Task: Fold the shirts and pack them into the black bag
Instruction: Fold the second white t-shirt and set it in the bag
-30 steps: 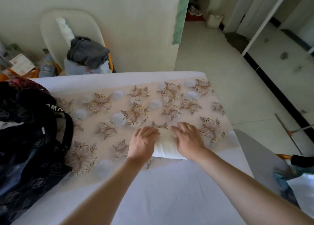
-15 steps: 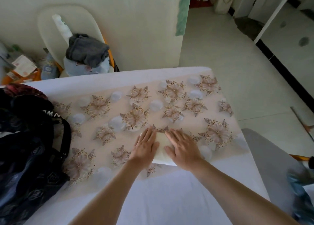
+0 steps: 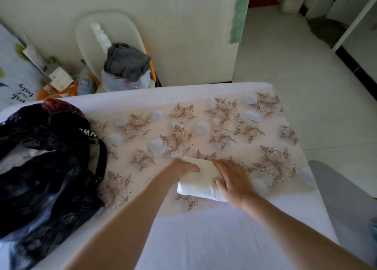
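A small folded white shirt (image 3: pixel 201 183) lies on the flower-patterned cloth (image 3: pixel 222 126) near the middle of the table. My left hand (image 3: pixel 181 168) grips the shirt's left edge, thumb on top and fingers tucked out of sight beneath it. On the shirt's right side my right hand (image 3: pixel 233 177) lies flat with straight fingers. The black patterned bag (image 3: pixel 47 167) sits open at the table's left end, with something white showing inside; its strap (image 3: pixel 102 157) hangs toward the shirt.
A white sheet (image 3: pixel 204 235) covers the table's near part. Behind the table stands a pale chair (image 3: pixel 110 30) with grey clothing (image 3: pixel 126 62) and clutter beside it. A grey surface (image 3: pixel 342 198) lies at the right. Bare tiled floor (image 3: pixel 295 75) stretches beyond the right edge.
Both hands lay flat on top of the shirt before. My left hand has slid to its left edge and taken hold; my right hand has shifted to the right side, uncovering the shirt's middle.
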A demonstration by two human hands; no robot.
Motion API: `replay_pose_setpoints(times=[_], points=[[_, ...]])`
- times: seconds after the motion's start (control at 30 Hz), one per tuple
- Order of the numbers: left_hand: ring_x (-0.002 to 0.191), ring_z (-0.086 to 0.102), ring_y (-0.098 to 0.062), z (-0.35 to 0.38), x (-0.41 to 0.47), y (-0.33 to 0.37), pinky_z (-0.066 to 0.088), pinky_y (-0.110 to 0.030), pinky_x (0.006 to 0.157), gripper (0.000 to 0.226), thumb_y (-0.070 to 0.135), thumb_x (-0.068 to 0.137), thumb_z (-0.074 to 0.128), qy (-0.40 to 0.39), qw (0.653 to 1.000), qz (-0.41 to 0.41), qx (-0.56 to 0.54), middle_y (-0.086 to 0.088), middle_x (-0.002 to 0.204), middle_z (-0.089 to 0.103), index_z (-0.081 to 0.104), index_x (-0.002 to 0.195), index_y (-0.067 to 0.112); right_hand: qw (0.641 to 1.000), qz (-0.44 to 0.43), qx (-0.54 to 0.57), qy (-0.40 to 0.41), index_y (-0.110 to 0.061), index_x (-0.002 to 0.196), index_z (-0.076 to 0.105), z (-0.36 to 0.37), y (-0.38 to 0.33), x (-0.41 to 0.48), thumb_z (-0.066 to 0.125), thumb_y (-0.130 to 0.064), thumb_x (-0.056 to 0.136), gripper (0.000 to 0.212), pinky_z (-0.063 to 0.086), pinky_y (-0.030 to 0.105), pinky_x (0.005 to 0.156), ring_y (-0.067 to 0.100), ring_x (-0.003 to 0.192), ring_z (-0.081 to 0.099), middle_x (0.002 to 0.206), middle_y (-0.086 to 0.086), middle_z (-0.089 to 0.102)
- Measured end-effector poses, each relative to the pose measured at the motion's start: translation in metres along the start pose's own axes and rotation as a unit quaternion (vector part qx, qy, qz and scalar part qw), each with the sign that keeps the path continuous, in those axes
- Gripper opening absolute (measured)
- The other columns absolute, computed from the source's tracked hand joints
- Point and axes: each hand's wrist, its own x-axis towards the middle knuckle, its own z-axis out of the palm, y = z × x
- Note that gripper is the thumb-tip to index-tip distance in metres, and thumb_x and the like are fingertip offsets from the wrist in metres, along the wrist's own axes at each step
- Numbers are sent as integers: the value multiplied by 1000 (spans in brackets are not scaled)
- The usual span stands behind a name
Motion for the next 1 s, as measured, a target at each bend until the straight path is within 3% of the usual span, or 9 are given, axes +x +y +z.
replay_pose_setpoints(times=[0.2, 0.3, 0.4, 0.5, 0.67, 0.73, 0.83, 0.93, 1.0], points=[[102, 58, -22, -18, -34, -24, 50, -29, 78, 47, 8, 76, 81, -38, 986, 164, -7, -2, 113, 62, 60, 116, 18, 989, 17, 65, -131, -32, 149, 19, -54, -34, 16, 66, -41, 70, 92, 30, 39, 115, 18, 146, 23, 160, -7, 17], [104, 54, -16, -39, -55, -55, 48, -28, 79, 48, -1, 75, 75, -30, 955, 294, 9, 5, 112, 59, 64, 107, 33, 977, 24, -7, -212, -40, 155, 1, -68, -71, 18, 76, -52, 67, 116, 43, 33, 101, 26, 127, 49, 150, 0, 43], [102, 55, -12, -62, -70, -90, 44, -20, 78, 53, 0, 72, 76, -17, 933, 354, 55, 9, 109, 61, 60, 98, 43, 965, 19, -97, -242, -38, 151, 30, -52, -106, 16, 76, -62, 66, 99, 25, 40, 113, 25, 130, 48, 141, -2, 54], [102, 51, -13, -79, -79, -122, 37, -10, 77, 55, -3, 71, 70, 8, 919, 378, 114, 9, 110, 55, 55, 99, 41, 967, -40, -154, -198, -29, 113, 66, -19, -130, 9, 66, -66, 62, 63, 9, 47, 120, 27, 131, 44, 128, 0, 58], [101, 53, -16, -98, -93, -159, 50, -30, 85, 93, 20, 72, 73, -39, 891, 331, 307, 8, 112, 50, 20, 145, 42, 963, -160, -198, -87, -9, 96, 73, 21, -159, -14, 71, -48, 61, 52, 10, 48, 123, 32, 142, 31, 139, 10, 49], [108, 52, -16, -100, -95, -164, 47, -33, 92, 102, 37, 70, 78, -64, 875, 311, 365, 8, 113, 54, 17, 151, 38, 964, -156, -187, -103, -11, 104, 66, 32, -168, -24, 73, -40, 62, 51, 23, 41, 120, 30, 141, 36, 137, 7, 53], [131, 34, -23, -90, -96, -166, 41, -38, 102, 86, 49, 67, 79, -36, 835, 309, 453, 1, 133, 39, 44, 142, 27, 963, -119, -204, -128, -20, 117, 51, 40, -171, -43, 71, -44, 61, 63, 37, 40, 104, 24, 120, 53, 120, -2, 57], [143, 14, -27, -71, -97, -170, 37, -39, 110, 86, 42, 67, 81, -9, 795, 349, 496, -2, 150, 16, 41, 138, 14, 964, -111, -199, -139, -24, 135, 42, 39, -168, -55, 68, -52, 60, 85, 37, 36, 106, 21, 127, 47, 135, -4, 51], [148, 11, -28, -57, -95, -178, 29, -40, 116, 94, 41, 68, 81, -9, 803, 347, 485, -3, 159, 6, 30, 141, 11, 963, -97, -200, -154, -22, 145, 31, 37, -168, -59, 67, -57, 61, 98, 37, 37, 110, 21, 136, 37, 147, -1, 42]])
